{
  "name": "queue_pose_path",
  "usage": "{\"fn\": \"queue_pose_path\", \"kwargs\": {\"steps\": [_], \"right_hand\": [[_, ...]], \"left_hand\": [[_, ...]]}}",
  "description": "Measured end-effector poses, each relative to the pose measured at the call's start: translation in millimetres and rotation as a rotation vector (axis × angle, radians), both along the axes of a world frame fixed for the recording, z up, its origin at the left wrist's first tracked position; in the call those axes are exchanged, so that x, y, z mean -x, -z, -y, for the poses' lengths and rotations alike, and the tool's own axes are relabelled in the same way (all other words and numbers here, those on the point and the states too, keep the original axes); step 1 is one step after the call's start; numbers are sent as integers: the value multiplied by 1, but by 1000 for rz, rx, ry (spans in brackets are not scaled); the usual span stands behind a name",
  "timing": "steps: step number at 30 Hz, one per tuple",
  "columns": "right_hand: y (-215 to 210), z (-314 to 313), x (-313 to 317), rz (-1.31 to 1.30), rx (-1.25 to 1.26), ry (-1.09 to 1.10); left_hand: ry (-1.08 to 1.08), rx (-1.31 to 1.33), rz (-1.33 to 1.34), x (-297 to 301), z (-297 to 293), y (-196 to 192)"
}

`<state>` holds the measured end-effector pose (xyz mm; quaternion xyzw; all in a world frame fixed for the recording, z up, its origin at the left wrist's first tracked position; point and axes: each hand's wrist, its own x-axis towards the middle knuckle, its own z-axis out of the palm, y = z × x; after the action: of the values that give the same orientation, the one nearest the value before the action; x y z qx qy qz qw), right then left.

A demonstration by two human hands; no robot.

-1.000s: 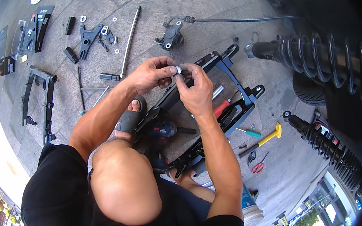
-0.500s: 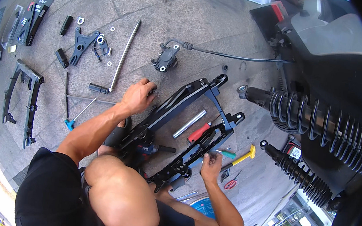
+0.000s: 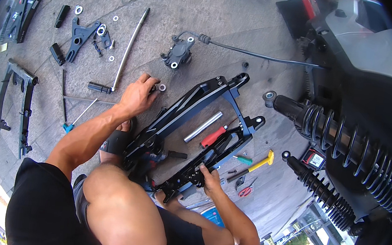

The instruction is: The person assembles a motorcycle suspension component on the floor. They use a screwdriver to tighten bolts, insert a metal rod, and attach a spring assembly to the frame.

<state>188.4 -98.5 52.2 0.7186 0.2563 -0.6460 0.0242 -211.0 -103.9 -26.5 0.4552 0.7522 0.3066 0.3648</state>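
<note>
A black swingarm (image 3: 193, 105) with two long legs lies in front of me on the paving, its far ends pointing up and right. My right hand (image 3: 210, 180) grips its right leg near the close end, thumb on top. Left of the swingarm, my left hand (image 3: 137, 97) is low over the ground with curled fingers. A small silver ring (image 3: 162, 87) shows just beside its fingertips, and something dark lies at them; I cannot make out what they hold. Between the legs are a metal tube (image 3: 203, 127), a red-handled screwdriver (image 3: 214, 136) and a dark power tool (image 3: 173, 154).
A brake caliper (image 3: 179, 53) on a hose lies beyond. At left are a long axle (image 3: 131, 47), a bracket (image 3: 80, 39), black sockets (image 3: 62, 16) and an older swingarm (image 3: 27, 108). A yellow hammer (image 3: 261, 163) and shock absorbers (image 3: 335, 133) are at right.
My left hand has shifted slightly, and the silver ring now shows beside its fingertips. My right hand has slid toward me along the right leg and closed around it. The view has shifted a little.
</note>
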Motion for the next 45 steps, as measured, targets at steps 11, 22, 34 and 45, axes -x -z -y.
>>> {"fn": "queue_pose_path", "kwargs": {"steps": [11,22,34,45], "right_hand": [[11,21,7,-53,-303,117],[10,19,11,-191,-303,225],[6,38,13,-404,-418,423],[-43,-22,-4,-431,-593,406]], "left_hand": [[-50,40,-84,-7,9,8],[-138,-60,-134,-5,27,-30],[-74,432,905,-54,22,-76],[-30,271,1047,-71,-23,-107]]}}
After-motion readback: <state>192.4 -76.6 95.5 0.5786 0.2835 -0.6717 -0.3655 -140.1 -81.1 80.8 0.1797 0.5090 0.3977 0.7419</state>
